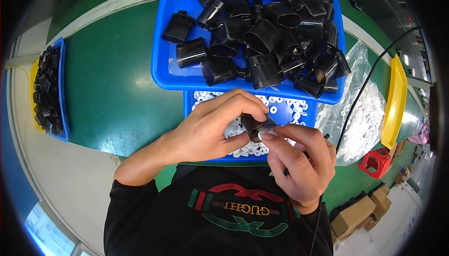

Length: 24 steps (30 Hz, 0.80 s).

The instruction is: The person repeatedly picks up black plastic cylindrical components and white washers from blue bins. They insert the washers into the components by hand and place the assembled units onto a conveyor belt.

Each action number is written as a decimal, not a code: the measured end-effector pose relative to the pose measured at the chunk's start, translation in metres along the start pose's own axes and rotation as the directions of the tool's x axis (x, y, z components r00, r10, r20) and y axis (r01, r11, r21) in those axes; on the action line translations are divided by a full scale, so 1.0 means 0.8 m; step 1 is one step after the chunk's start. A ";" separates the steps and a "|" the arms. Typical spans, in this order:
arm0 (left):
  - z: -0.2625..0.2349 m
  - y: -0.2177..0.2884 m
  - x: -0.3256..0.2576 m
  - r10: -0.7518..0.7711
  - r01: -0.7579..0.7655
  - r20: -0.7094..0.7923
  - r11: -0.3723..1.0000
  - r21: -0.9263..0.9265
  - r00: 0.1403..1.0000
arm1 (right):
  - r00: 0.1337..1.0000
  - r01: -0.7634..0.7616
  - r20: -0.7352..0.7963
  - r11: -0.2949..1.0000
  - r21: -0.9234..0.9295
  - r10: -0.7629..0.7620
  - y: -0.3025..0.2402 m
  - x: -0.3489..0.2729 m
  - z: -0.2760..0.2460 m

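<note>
My left hand (213, 122) is closed around a black plastic housing (253, 123), held above a blue tray of small white rings (188, 100). The fingers of my right hand (304, 160) pinch a small white ring (261, 135) against the end of this housing. Something dark shows under the curled fingers of the right hand, too hidden to name. Just beyond my hands, a larger blue tray (161, 73) holds many loose black housings (264, 36) with oval mouths and short necks; its near edge overhangs the ring tray.
Far left on the green table (117, 83) stands another blue tray (64, 101) heaped with black parts. To the right lie a clear bag of white pieces (360, 120), a black cable (358, 94) and a yellow tray (394, 106). A red stool (376, 162) and cardboard boxes (353, 214) stand lower right.
</note>
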<state>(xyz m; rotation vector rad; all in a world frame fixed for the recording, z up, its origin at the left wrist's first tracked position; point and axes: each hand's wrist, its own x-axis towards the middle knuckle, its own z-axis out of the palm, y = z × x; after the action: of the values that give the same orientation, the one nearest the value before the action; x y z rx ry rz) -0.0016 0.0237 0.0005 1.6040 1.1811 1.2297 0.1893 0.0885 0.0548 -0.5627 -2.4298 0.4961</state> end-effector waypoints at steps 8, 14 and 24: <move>-0.001 0.000 0.000 0.009 -0.009 -0.002 0.999 -0.045 1.000 | 0.999 -0.030 -0.028 0.999 0.031 0.031 -0.002 -0.002 0.006; -0.001 -0.002 -0.002 0.026 -0.029 -0.046 0.998 -0.060 0.999 | 0.991 -0.104 -0.065 0.984 0.145 0.114 -0.009 -0.010 -0.014; -0.009 0.021 -0.006 0.289 -0.249 -0.185 0.945 0.214 0.939 | 0.949 -0.308 -0.040 0.948 0.075 0.312 0.009 -0.037 -0.021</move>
<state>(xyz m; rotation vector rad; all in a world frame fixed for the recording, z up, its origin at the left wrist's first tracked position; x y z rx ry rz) -0.0054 0.0149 0.0166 1.8576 1.2712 1.5373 0.2232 0.0830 0.0505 -0.9238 -2.2749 0.6819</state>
